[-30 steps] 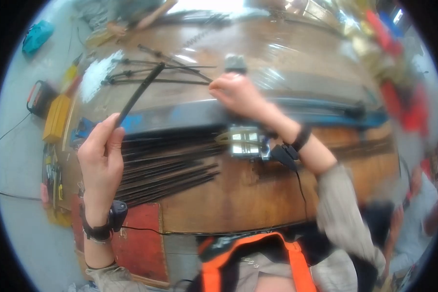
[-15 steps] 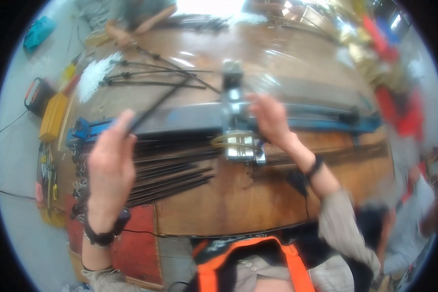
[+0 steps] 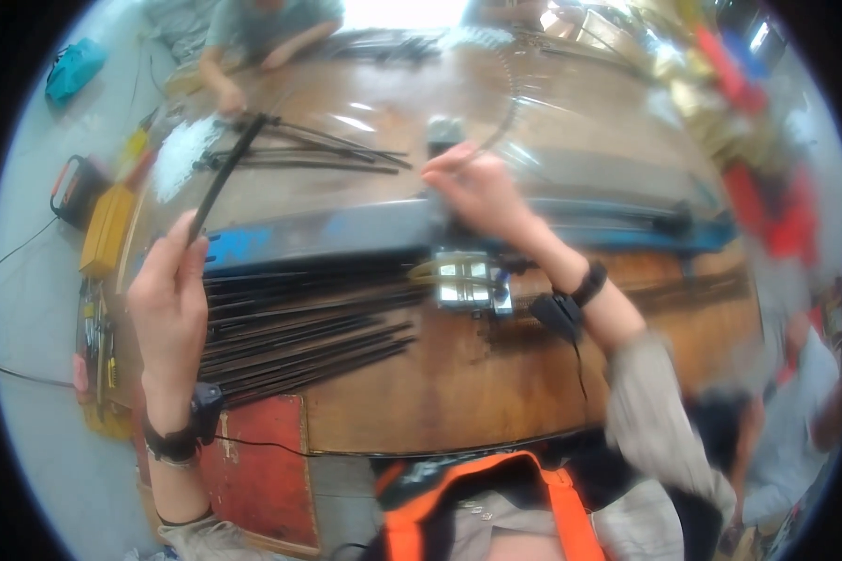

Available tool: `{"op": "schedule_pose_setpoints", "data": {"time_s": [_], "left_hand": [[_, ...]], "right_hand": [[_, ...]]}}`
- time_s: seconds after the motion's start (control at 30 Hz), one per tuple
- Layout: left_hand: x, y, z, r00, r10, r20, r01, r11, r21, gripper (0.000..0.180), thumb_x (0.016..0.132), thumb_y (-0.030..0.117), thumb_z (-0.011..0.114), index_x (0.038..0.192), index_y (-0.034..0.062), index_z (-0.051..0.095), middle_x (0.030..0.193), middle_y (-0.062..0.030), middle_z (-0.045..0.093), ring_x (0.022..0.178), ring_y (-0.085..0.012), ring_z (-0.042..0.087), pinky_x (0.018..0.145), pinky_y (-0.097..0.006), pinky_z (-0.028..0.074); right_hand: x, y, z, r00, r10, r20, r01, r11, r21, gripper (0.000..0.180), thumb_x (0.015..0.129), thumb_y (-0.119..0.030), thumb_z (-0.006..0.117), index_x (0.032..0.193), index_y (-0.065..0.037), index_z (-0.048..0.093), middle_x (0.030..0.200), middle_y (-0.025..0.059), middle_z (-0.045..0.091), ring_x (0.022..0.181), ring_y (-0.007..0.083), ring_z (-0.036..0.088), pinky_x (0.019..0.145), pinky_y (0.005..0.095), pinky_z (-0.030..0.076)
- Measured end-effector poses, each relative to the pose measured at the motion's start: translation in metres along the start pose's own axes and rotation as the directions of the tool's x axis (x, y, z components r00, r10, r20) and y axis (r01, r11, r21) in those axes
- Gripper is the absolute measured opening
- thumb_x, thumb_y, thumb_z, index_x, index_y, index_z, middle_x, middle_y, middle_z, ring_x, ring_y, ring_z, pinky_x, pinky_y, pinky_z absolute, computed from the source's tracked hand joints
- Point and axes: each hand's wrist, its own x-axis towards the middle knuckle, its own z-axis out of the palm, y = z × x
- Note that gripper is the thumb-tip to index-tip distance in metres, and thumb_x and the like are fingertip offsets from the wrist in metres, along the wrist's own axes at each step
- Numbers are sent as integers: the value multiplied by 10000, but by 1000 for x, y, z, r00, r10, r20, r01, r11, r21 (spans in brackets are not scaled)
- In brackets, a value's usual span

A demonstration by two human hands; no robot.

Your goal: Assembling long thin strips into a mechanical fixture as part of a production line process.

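Observation:
My left hand [image 3: 170, 297] is closed round the lower end of a black rod [image 3: 225, 179], which slants up and away to the right, over the far side of the table. My right hand [image 3: 477, 192] is raised above the middle of a long blue-grey metal rail [image 3: 327, 225], fingers pinched together. From it a long, thin coil spring [image 3: 512, 103] arcs up and back, blurred. Just below that hand, a silvery clamp-like fixture with a pale hose [image 3: 463, 279] is mounted at the rail. Many black rods [image 3: 299, 341] lie side by side left of the fixture.
Several black rods [image 3: 337, 166] lie beyond the rail, by a white pile [image 3: 185, 154]. Across the table a person's hand [image 3: 230, 99] is near them. Long springs [image 3: 571, 304] lie right of the fixture. A yellow box [image 3: 104, 227] stands left; another person [image 3: 795, 421] is at right.
My left hand has drawn back leftward, and its rod now points up more steeply. My right hand has moved left and up with the spring trailing. The person opposite has shifted their hand.

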Motion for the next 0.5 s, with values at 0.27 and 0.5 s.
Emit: {"op": "schedule_pose_setpoints", "data": {"time_s": [0.27,0.5], "left_hand": [[-11,-17,28,999,-34,6,35,996,-85,267,954,60,603,1212,-4,631,980,-186,690,824,-221,642,775,-304,501],[-12,-19,36,998,-8,55,15,994,-110,276,963,59,587,1230,-6,617,1010,-189,687,848,-219,643,785,-300,498]], "right_hand": [[-2,-5,3,916,379,-131,-347,913,214,217,960,-225,615,1088,-63,683,760,78,682,675,142,621,626,297,497],[-2,14,3,999,-24,29,24,1000,-2,155,908,-197,646,901,-63,724,752,72,655,752,185,599,700,343,499]]}}
